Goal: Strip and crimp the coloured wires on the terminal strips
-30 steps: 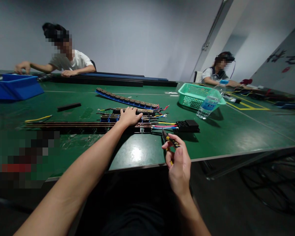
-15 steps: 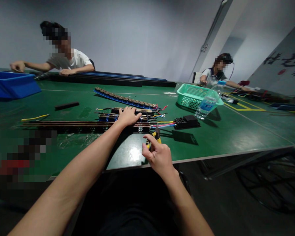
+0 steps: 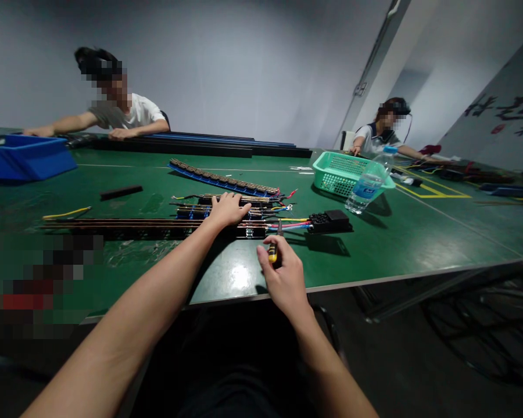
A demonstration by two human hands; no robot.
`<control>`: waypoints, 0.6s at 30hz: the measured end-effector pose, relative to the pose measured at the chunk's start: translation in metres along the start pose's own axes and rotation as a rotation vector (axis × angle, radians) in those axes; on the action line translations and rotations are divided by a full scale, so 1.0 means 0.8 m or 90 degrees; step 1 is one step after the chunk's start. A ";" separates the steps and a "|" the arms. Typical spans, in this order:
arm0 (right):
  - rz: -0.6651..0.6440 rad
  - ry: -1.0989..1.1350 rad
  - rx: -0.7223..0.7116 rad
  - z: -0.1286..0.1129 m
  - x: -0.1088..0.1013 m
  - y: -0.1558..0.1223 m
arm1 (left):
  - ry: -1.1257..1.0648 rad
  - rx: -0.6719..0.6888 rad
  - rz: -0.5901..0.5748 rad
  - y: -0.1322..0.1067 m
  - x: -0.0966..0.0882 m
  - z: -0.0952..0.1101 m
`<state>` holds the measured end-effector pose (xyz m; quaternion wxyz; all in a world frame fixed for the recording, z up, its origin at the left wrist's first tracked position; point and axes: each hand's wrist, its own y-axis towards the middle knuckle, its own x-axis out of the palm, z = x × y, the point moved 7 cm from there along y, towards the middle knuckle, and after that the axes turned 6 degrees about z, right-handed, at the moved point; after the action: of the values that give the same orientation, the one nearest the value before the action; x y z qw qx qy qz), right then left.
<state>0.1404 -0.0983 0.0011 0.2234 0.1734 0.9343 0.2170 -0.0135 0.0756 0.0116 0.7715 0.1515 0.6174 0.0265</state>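
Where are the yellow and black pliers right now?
In the head view, the pliers are in the person's right hand, just right of the picture's middle. Their tip is near the coloured wires, left of the black block.

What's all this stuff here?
table: 1, green, centre
long strip: 1, black, front
short strips: several, dark, middle
curved strip: 1, blue, behind
wires: several, multicoloured, strip ends
block: 1, black, wires' end
pliers: 1, black and yellow, right hand
basket: 1, green, right
bottle: 1, clear, by basket
bin: 1, blue, left
bar: 1, black, left
rails: several, dark, far edge
people: 2, white tops, across
left hand: 1, bare, on strips
right hand: 1, bare, around pliers
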 end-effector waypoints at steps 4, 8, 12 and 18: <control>0.081 0.335 0.171 0.023 -0.004 0.012 | -0.005 0.008 0.009 -0.001 0.000 -0.001; 0.168 0.542 0.267 0.032 -0.001 0.016 | -0.005 0.013 0.016 -0.002 -0.001 -0.001; 0.196 0.541 0.263 0.030 -0.001 0.010 | -0.001 0.015 0.022 -0.002 -0.003 0.000; 0.084 0.179 0.065 -0.008 -0.017 -0.031 | -0.007 0.000 0.008 0.001 -0.002 -0.001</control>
<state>0.1432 -0.1271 -0.0015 0.0666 0.2133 0.9527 0.2059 -0.0145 0.0758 0.0131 0.7747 0.1554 0.6122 0.0307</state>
